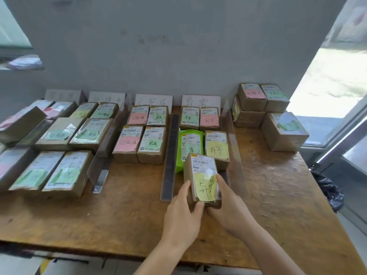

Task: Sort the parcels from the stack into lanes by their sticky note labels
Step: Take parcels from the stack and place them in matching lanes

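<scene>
Both hands grip one cardboard parcel [200, 175] with a yellow sticky note [204, 188]. The left hand [181, 213] holds its left side and near corner; the right hand [228, 203] holds its right side. The parcel is tilted, in the rightmost lane of the bench [278, 195], just in front of a green soft parcel [190, 147]. The remaining stack [264, 108] stands at the far right corner.

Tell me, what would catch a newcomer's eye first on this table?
Probably the two hands near the front: the left hand and right hand hold a brown parcel with a yellow sticky note. Behind it lies a bright green bag among brown boxes in the rightmost lane, and a stack of parcels stands at the table's far right.
</scene>
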### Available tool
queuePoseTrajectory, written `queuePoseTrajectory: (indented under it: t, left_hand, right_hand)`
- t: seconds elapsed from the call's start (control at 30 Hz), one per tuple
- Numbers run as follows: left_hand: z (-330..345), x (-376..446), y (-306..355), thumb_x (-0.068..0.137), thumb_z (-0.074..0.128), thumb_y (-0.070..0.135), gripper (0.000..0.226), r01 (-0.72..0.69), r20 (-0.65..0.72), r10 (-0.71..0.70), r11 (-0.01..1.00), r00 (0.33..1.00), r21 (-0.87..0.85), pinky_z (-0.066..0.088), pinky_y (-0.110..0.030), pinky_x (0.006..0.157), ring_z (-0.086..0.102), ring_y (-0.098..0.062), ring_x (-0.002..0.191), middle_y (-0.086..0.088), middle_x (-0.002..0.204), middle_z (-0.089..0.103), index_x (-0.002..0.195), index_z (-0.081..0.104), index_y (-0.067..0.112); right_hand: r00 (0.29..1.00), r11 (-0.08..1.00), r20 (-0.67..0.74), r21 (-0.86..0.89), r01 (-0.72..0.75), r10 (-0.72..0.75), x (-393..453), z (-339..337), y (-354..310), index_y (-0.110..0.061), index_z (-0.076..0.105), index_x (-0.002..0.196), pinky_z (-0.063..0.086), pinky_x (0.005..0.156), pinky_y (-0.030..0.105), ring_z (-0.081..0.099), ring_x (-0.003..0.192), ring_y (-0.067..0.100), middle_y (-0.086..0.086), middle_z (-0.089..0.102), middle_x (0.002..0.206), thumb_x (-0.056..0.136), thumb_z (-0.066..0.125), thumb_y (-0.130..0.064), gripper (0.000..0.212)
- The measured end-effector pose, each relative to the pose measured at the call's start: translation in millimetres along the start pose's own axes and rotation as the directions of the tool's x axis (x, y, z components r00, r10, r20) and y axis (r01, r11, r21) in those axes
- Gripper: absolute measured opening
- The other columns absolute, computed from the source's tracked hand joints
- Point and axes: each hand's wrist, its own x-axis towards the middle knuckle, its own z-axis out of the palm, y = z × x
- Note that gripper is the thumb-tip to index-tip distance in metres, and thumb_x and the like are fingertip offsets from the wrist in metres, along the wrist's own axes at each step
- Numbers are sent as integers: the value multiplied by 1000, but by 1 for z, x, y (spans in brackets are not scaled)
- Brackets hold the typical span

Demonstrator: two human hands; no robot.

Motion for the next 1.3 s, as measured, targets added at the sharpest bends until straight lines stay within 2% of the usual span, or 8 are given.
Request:
queuePoseTrajectory:
  t: [0.1, 0.23, 0.4, 0.5, 0.63, 0.9, 1.17, 1.3]
  left_hand:
    - [3, -3, -13, 93, 57, 32, 63, 35, 54, -39, 997, 998, 69, 40, -27, 102, 45, -12, 126, 5, 138, 49, 148, 28, 25]
    - [6, -3, -22, 94, 55, 21, 64, 31, 65, -42, 985, 997, 171, 41, -28, 102, 44, -13, 126, 0, 141, 43, 150, 23, 19]
    - [10, -2, -26, 96, 48, 12, 70, -83, 123, 33, 900, 992, 428, 35, -34, 106, 25, -24, 139, -4, 158, 0, 151, 5, 20]
    - [10, 1, -24, 97, 44, 9, 61, -142, 166, 58, 820, 984, 555, 31, -35, 108, 20, -28, 139, -10, 156, 8, 150, 16, 13]
    - [12, 5, -20, 94, 51, 9, 61, -228, 184, 138, 669, 973, 707, 29, -35, 110, 23, -27, 135, -15, 150, 22, 147, 21, 3]
    - [9, 11, -6, 92, 57, 15, 70, -284, 201, 201, 691, 959, 664, 27, -36, 110, 25, -24, 136, -8, 150, 27, 149, 17, 10]
    - [22, 34, 42, 94, 54, 34, 76, -349, 157, 322, 715, 934, 606, 23, -37, 112, 18, -22, 141, -3, 154, 22, 151, 7, 19]
    - [43, 51, 74, 93, 54, 36, 76, -372, 149, 358, 710, 922, 598, 17, -36, 114, 15, -23, 142, -3, 156, 20, 151, 8, 20]
  right_hand:
    - [999, 998, 40, -62, -29, 31, -5, 17, 8, -36, 3, 149, 50, 90, 31, 54, 118, 10, -8, 43, 143, 82, 66, -23, 93]
    - [998, 986, 49, -161, -42, 50, -8, 37, 13, -32, -1, 151, 45, 95, 28, 47, 126, 14, -3, 27, 153, 86, 64, -19, 93]
    - [999, 957, 25, -288, -22, 30, -4, 48, 7, -28, 21, 149, 43, 99, 33, 42, 131, 19, -5, -1, 160, 89, 60, -17, 73]
    - [998, 921, 20, -386, 55, -51, -2, 48, 5, -26, 24, 148, 37, 103, 33, 26, 140, 20, -8, 1, 159, 90, 57, -15, 69]
    - [997, 865, 2, -498, 63, -72, 0, 46, 4, -26, 22, 149, 15, 115, 34, 0, 146, 15, -6, 5, 160, 93, 53, -14, 65]
    - [995, 867, -51, -497, 48, -84, -2, 27, 1, -26, 15, 150, 10, 116, 32, 1, 146, 13, -6, 8, 159, 91, 58, -21, 74]
    - [983, 832, -135, -554, 29, -124, 2, -35, 13, -24, 5, 152, -5, 111, 29, -10, 145, 12, -7, 0, 160, 87, 63, -35, 87]
    - [980, 847, -171, -532, -8, -98, 10, -76, 31, -24, 4, 152, -3, 115, 34, -13, 144, 11, -8, -1, 160, 85, 65, -39, 92]
